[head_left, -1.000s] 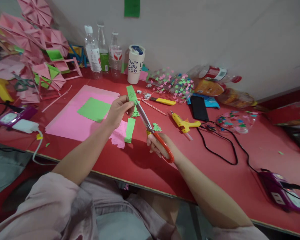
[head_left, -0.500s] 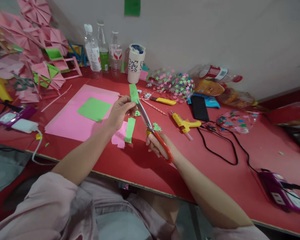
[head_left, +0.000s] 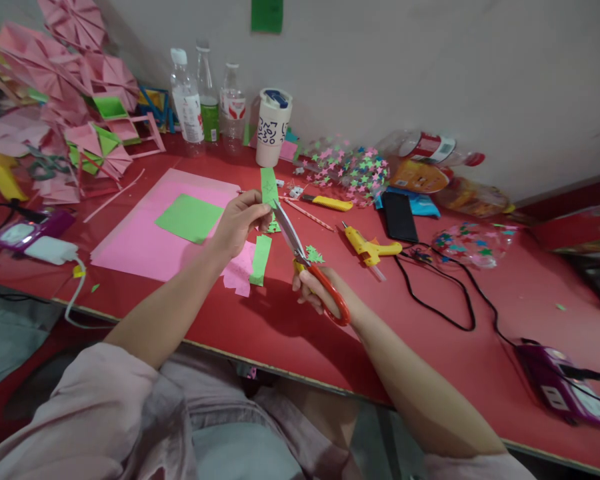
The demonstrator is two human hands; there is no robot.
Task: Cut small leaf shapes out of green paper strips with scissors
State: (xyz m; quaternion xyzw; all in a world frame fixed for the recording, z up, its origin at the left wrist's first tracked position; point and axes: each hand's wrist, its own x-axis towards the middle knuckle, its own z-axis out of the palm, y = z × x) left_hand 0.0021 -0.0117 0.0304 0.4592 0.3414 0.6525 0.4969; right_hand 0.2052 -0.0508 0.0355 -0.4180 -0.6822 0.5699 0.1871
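Between the thumb and fingers of my left hand (head_left: 244, 219) is a green paper strip (head_left: 268, 181) with a star outline drawn on it. My right hand (head_left: 316, 288) is closed around the handles of red-handled scissors (head_left: 334, 293). The blades point up and away from me, and their tips meet the strip's lower right edge beside my left thumb. Below the strip lie small green paper stars (head_left: 314, 255), a second green strip (head_left: 261, 260) and pink paper pieces (head_left: 240, 270) on the table.
On the red table (head_left: 280, 327), pink sheets (head_left: 130, 233) carry a green square (head_left: 189, 218) at left. A yellow glue gun (head_left: 370, 245), a yellow cutter (head_left: 333, 203) and a phone (head_left: 400, 217) lie right. A cup (head_left: 271, 133) and bottles (head_left: 187, 110) stand by the wall.
The scissors' handles have shifted slightly to the right, with the tips still at the strip. My left hand stays nearly in place.
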